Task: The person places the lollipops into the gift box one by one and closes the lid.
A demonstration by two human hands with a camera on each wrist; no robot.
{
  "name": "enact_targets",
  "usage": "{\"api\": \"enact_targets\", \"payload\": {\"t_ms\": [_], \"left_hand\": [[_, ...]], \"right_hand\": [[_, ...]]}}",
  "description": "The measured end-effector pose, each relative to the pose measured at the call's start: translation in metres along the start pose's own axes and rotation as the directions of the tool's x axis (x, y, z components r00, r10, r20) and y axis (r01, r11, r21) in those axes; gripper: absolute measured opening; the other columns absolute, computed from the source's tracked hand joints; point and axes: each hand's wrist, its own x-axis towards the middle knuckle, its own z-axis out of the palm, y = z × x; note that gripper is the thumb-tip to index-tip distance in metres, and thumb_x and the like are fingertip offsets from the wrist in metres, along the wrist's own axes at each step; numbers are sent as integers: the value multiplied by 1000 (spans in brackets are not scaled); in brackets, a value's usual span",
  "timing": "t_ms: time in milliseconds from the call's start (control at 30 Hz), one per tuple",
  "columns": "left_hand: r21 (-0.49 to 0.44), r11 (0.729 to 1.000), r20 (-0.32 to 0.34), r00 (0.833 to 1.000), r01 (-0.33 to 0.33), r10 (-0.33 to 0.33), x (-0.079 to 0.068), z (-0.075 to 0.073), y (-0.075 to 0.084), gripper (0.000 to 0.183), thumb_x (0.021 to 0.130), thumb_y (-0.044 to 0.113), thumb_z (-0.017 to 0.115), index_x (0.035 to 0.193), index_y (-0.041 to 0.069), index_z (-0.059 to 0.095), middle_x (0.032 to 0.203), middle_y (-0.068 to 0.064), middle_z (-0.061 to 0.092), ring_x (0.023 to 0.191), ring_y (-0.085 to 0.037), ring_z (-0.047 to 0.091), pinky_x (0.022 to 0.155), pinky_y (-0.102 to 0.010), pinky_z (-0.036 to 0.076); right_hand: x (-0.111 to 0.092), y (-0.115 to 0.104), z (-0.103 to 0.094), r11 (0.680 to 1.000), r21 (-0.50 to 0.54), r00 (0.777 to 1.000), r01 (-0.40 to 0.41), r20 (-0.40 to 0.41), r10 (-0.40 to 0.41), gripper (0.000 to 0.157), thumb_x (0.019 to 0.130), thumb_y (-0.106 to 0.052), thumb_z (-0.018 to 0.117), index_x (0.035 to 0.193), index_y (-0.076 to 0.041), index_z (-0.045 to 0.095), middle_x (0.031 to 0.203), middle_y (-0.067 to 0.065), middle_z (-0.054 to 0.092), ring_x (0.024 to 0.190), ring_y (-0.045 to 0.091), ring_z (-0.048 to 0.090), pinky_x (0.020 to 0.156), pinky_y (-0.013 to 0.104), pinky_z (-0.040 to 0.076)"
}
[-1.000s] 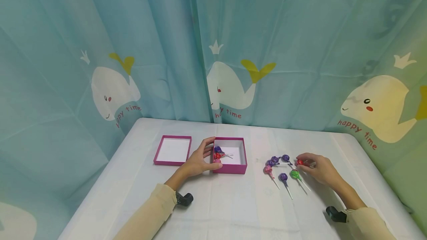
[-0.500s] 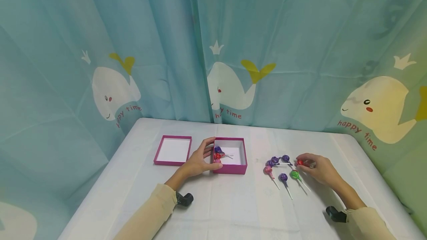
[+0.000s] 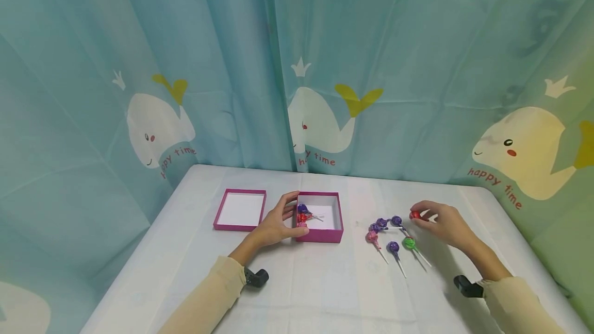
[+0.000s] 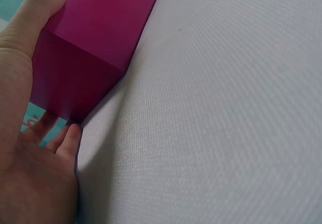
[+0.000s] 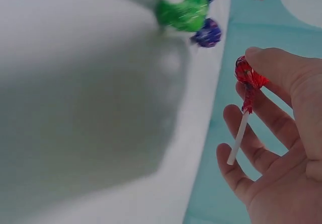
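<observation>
One round red-wrapped lollipop [image 5: 248, 95], its white stick [image 5: 238, 138] slanting toward the little finger [image 5: 239, 181], is pinched by the head in the right hand [image 3: 443, 223], well rightward of the left hand [image 3: 277, 223] and the lidless magenta cardboard box [image 3: 321, 236] it grips.

Sleeves, two: the left sleeve [image 3: 204, 298] and the right sleeve [image 3: 522, 303] are showing a plain pale beige, both covering the forearm and creasing lightly toward the cuff. Wrist-worn units, two: a left black unit [image 3: 257, 278] and a right black unit [image 3: 467, 287] are jutting from the cuffs, each displaying a rounded end. The left hand [image 3: 275, 224] and right hand [image 3: 446, 224] are going bare.
</observation>
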Motion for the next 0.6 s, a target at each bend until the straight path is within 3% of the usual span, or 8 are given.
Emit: {"api": "enact_targets", "payload": {"t_ms": [267,600], "left_hand": [[0,1000,1,1000,-3,3,0,-1,-1,98,83,25,87,160,22,26,165,-14,28,147,-37,38,119,-46,36],[16,999,-9,1000,29,-29,0,1,0,99,82,30,89,159,27,27,164,-6,31,147,-30,40,119,-41,37]], "right_hand": [[22,-24,-3,1000,23,1000,19,8,-20,16,90,-13,80,105,-12,74,99,1,74,89,22,69,79,49,58],[47,-52,5,994,40,994,105,-38,-103,15,90,-16,81,104,-16,75,99,-4,74,85,15,67,70,33,53]]}}
